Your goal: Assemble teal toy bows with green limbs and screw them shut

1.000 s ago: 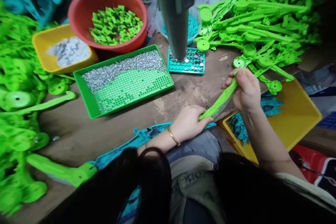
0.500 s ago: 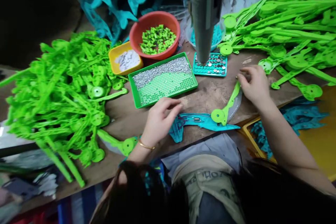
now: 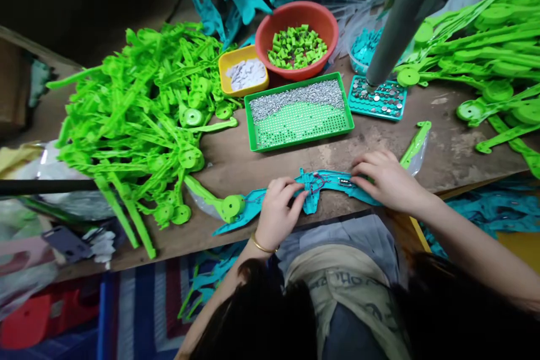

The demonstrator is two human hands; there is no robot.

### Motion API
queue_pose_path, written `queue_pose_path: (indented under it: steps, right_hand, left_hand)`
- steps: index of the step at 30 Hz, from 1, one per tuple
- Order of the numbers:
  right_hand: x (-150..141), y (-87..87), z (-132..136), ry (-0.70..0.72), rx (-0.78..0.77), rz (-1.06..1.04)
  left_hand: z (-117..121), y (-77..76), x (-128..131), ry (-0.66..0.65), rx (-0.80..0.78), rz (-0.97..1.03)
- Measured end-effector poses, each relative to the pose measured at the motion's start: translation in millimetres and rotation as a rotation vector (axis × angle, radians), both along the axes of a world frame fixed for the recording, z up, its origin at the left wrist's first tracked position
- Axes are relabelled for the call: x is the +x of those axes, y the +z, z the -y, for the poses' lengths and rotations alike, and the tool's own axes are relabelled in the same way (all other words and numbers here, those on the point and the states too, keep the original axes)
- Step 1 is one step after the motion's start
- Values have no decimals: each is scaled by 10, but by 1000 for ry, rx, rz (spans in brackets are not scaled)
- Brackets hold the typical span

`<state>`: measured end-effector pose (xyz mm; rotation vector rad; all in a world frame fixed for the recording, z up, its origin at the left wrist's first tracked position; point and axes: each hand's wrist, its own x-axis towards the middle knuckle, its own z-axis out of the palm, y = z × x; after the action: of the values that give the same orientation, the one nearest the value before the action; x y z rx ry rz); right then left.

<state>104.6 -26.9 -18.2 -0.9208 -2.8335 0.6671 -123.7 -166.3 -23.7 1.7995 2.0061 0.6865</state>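
Observation:
A long blue plastic shell (image 3: 328,178) lies across the table in front of me, with dark red wires and a small silvery metal piece (image 3: 345,182) in it. My left hand (image 3: 279,209) is closed on the shell's middle, thumb and forefinger at its crosspiece. Over its right part, my right hand (image 3: 382,180) grips with bent fingers that hide that end. A green arm-like part with a round disc (image 3: 233,208) rests on the shell's left end. Another green part (image 3: 417,146), on clear plastic, lies beyond my right hand.
Green parts are heaped at left (image 3: 139,124) and right (image 3: 498,56). Behind my hands stand a green tray of small metal pieces (image 3: 301,143), a blue tray of button cells (image 3: 375,112), a yellow box (image 3: 244,90) and a red bowl (image 3: 297,72). A grey post (image 3: 409,17) slants down at right.
My right hand has come from the green part at right to the blue shell. My left hand is now on the shell's middle. The view has shifted left.

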Motion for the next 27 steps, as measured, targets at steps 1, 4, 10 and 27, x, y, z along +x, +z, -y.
queue_pose_path:
  steps: [1,4,10,27]
  right_hand:
    - [-26,3,8,0,13,1]
    - [-138,14,42,31,38,-9]
    - [-407,-25,130,135,51,-111]
    - [-517,-142,116,248,197,-12]
  left_hand:
    - [18,-19,15,-3,15,3]
    - [50,-91,65,-26,55,2]
    - [45,-244,165,-36,192,-54]
    - [27,-290,294,-56,279,-255]
